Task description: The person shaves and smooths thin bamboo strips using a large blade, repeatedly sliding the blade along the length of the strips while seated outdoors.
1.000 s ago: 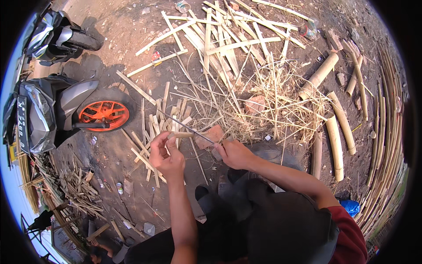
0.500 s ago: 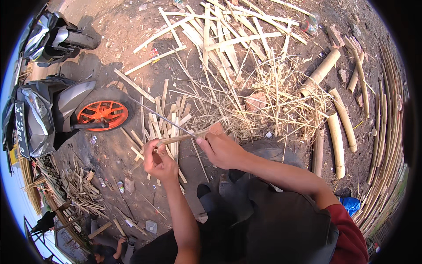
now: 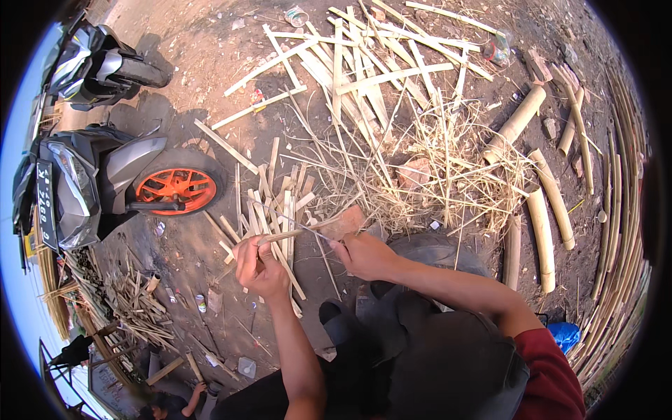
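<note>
Pinched near its left end, a narrow bamboo strip (image 3: pixel 290 234) rests in my left hand (image 3: pixel 262 271), in front of my body. My right hand (image 3: pixel 369 257) is closed on a knife; its thin blade (image 3: pixel 314 233) crosses the strip and points up and to the left. The handle is hidden inside my fist. Just beyond the right hand is a flat reddish block (image 3: pixel 348 222), close to the far end of the strip. Cut bamboo pieces (image 3: pixel 283 203) lie on the ground beyond my left hand.
Bamboo slats (image 3: pixel 395 73) and a tangle of shavings (image 3: pixel 455 168) cover the ground ahead. Bamboo sections (image 3: pixel 540 234) and long poles (image 3: pixel 616 231) lie to the right. Two motorbikes stand at left, the nearer with an orange wheel (image 3: pixel 175 189). Another person (image 3: pixel 183 404) is at lower left.
My right hand has moved slightly right and down with the knife, and less of the blade shows past the strip. The left hand keeps its hold. The whole view has shifted a little.
</note>
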{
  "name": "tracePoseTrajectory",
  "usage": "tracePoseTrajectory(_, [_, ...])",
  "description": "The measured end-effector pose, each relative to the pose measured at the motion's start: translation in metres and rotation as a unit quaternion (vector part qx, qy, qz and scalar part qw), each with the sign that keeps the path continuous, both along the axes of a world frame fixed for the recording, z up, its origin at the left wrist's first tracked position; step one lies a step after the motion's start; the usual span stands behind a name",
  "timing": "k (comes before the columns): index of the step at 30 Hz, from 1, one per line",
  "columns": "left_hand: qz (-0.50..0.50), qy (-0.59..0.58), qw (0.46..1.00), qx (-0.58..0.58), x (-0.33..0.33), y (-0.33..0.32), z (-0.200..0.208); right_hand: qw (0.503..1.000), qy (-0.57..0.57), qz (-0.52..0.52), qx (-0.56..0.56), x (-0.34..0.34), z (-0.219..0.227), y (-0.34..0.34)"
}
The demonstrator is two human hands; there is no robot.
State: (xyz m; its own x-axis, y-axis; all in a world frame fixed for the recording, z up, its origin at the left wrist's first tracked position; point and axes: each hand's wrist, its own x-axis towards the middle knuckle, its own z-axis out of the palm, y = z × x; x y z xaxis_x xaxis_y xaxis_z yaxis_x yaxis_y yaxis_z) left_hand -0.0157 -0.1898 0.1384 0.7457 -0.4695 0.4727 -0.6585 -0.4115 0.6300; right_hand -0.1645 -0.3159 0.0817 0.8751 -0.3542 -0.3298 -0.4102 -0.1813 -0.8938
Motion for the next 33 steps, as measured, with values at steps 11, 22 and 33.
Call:
tracePoseTrajectory(11, [0.014,0.019,0.997,-0.069,0.005,0.007,-0.008,0.995,0.014,0.052,-0.080,-0.005,-0.022,-0.008])
tracePoseTrajectory(22, [0.025,0.067,0.995,-0.063,0.002,0.012,-0.009,0.992,-0.017,0.036,-0.121,0.018,-0.011,-0.014])
tracePoseTrajectory(33, [-0.028,0.212,0.955,-0.207,0.003,0.016,-0.028,0.990,0.134,-0.012,-0.047,-0.059,-0.093,-0.024])
